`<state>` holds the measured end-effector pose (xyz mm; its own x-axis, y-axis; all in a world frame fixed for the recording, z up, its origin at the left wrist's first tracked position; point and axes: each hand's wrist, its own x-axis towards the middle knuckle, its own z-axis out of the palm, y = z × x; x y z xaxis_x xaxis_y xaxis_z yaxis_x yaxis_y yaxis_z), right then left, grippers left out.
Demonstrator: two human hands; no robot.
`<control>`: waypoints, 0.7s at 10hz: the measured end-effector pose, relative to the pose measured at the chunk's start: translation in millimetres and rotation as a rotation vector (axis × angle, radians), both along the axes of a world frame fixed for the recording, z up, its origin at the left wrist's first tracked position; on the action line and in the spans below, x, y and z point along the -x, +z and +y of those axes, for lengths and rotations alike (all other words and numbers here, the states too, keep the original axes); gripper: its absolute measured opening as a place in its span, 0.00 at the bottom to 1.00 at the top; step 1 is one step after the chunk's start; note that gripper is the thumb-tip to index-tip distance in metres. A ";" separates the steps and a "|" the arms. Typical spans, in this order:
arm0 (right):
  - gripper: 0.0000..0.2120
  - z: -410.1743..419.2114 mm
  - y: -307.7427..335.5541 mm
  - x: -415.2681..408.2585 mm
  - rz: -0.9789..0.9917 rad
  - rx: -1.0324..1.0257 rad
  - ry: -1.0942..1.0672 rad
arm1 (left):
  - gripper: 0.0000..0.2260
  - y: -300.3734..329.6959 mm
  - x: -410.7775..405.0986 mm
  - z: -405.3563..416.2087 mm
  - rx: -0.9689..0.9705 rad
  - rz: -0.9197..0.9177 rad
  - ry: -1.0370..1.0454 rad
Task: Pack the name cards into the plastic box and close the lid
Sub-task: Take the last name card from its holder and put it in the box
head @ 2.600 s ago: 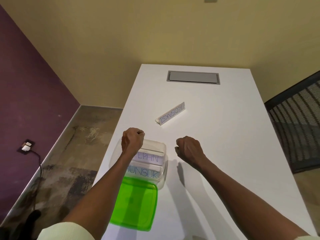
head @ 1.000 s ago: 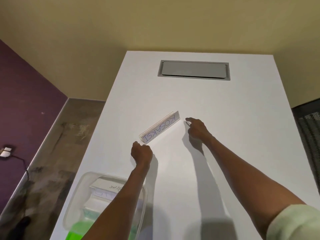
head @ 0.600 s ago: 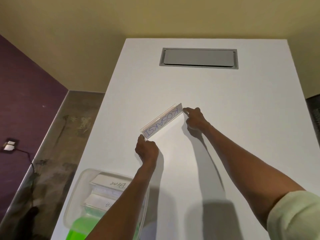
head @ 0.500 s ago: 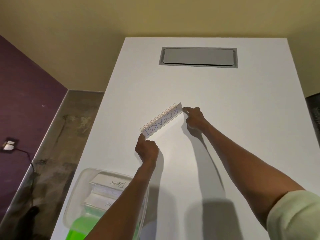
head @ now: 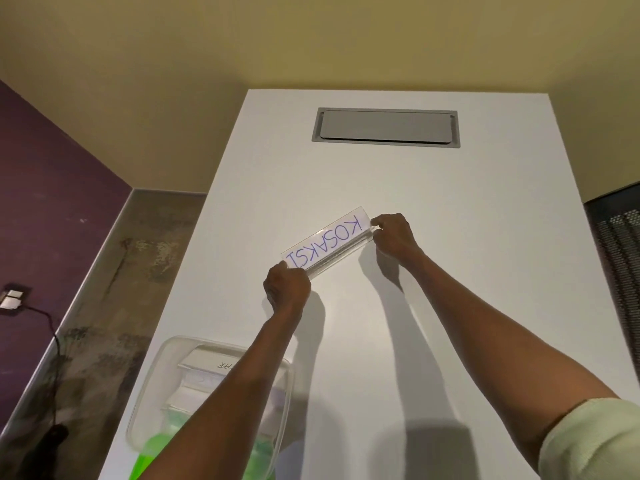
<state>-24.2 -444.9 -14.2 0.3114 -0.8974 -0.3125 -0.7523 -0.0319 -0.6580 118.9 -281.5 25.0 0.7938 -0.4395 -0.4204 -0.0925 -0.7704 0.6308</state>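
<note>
A long clear name card holder (head: 329, 242) with blue lettering "KOSAKSI" is tipped up off the white table (head: 450, 306), its face toward me. My left hand (head: 286, 289) grips its near-left end and my right hand (head: 393, 235) pinches its far-right end. The clear plastic box (head: 166, 375) sits at the table's near-left corner with several name cards stacked inside, partly hidden by my left forearm. The green lid (head: 152, 452) shows just past the box's near edge, its position relative to the box unclear.
A grey cable hatch (head: 386, 128) is set into the far part of the table. A black mesh chair (head: 616, 251) stands at the right. The table's left edge drops to a concrete floor with a floor socket (head: 12, 299) and cable.
Both hands left the box area, reached forward to the card and closed on its two ends. The card has since been lifted and tilted so its lettering faces me.
</note>
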 end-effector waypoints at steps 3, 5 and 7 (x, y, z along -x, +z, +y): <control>0.10 -11.9 40.1 11.8 0.190 0.089 0.069 | 0.07 14.8 20.5 6.3 -0.039 0.363 0.037; 0.06 -12.6 41.3 7.7 0.237 0.121 0.123 | 0.10 4.2 44.6 15.2 -0.055 0.765 0.114; 0.16 -9.9 28.9 -1.5 0.286 0.030 0.176 | 0.11 -13.9 57.5 22.5 -0.082 1.006 0.195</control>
<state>-22.7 -454.7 14.7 0.3658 -0.8479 -0.3838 -0.8875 -0.1936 -0.4182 61.4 -258.9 11.1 0.1123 -0.2809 -0.9531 0.5811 -0.7595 0.2923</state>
